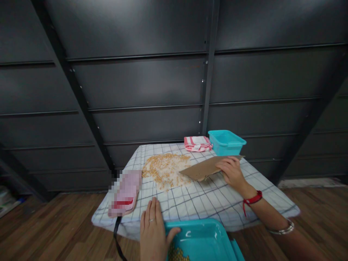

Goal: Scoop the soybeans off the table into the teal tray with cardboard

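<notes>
My left hand (pixel 153 232) grips the rim of a turquoise tray (pixel 202 237) at the table's near edge, thumb inside, fingers flat on the cloth; a few yellow grains lie in the tray. My right hand (pixel 232 172) holds a flat piece of brown cardboard (pixel 206 167), its edge resting on the cloth next to a spread pile of yellow grains (pixel 165 168) mixed with white ones. A red string sits on my right wrist and a metal bangle further up the arm.
A small table with a checked cloth (pixel 206 203) stands before a dark panelled wall. A turquoise tub (pixel 227 142) and a folded pink-striped cloth (pixel 198 143) sit at the back. A blurred pink object (pixel 125 194) with a black strap lies at the left. Wooden floor surrounds.
</notes>
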The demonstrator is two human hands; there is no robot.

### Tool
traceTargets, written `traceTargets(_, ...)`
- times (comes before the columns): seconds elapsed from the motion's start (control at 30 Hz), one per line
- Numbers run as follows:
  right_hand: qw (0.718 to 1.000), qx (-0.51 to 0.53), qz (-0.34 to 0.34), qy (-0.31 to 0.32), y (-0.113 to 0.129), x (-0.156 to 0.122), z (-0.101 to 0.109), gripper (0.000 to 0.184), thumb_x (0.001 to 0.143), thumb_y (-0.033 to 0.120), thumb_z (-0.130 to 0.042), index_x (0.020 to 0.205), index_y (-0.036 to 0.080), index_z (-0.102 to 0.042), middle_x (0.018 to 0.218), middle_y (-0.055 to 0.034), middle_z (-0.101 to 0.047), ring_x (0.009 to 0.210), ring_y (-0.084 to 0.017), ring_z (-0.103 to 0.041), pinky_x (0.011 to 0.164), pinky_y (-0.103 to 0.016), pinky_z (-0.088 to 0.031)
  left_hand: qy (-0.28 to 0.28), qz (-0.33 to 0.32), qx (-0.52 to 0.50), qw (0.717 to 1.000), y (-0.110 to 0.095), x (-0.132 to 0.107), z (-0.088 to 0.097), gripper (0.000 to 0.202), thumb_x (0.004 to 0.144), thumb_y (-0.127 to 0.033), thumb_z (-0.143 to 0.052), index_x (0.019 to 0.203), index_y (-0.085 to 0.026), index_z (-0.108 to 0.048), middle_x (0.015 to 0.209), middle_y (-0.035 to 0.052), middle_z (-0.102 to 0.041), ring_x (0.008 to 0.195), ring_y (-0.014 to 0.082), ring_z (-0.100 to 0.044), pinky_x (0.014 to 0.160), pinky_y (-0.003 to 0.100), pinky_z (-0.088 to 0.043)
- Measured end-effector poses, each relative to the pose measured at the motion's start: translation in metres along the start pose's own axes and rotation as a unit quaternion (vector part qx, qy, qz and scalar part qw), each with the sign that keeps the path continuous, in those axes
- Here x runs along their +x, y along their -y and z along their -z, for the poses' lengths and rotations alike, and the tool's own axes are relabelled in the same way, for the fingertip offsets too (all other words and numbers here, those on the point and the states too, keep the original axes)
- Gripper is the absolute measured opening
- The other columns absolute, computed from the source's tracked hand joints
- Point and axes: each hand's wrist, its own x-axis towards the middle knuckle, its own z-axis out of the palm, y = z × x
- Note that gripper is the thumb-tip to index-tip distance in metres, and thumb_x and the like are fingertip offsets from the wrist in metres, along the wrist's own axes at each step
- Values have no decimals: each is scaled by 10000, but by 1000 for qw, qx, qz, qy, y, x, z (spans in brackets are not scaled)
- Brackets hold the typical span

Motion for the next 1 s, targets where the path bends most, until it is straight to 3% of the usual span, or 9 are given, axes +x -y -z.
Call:
traceTargets(0.47,1000,8,3,5,6,2,2,261,749,24,-383,876,202,-525,733,-13,-632,775,-176,-540,806,-393,-364,7,13,-9,1000,1,-5,-4,815,796,-625,-229,1350,-29,-176,1178,204,-540,1129,306,-449,890,454,-365)
traceTargets(0.73,1000,3,-6,-11,6,0,3,235,743,57,-405,866,217,-524,699,-3,-611,748,-181,-543,787,-410,-373,23,27,-44,998,3,-7,-7,873,746,-660,-332,1353,-47,-193,1206,213,-519,1141,320,-440,902,465,-357)
traceTargets(1.0,1000,10,-1,-12,6,0,5,206,734,63,-421,842,207,-520,690,-8,-609,735,-176,-539,805,-411,-364,8,18,-25,999,3,-4,-6,839,780,-644,-255,1355,-38,-173,1177,199,-540,1120,308,-452,894,457,-360)
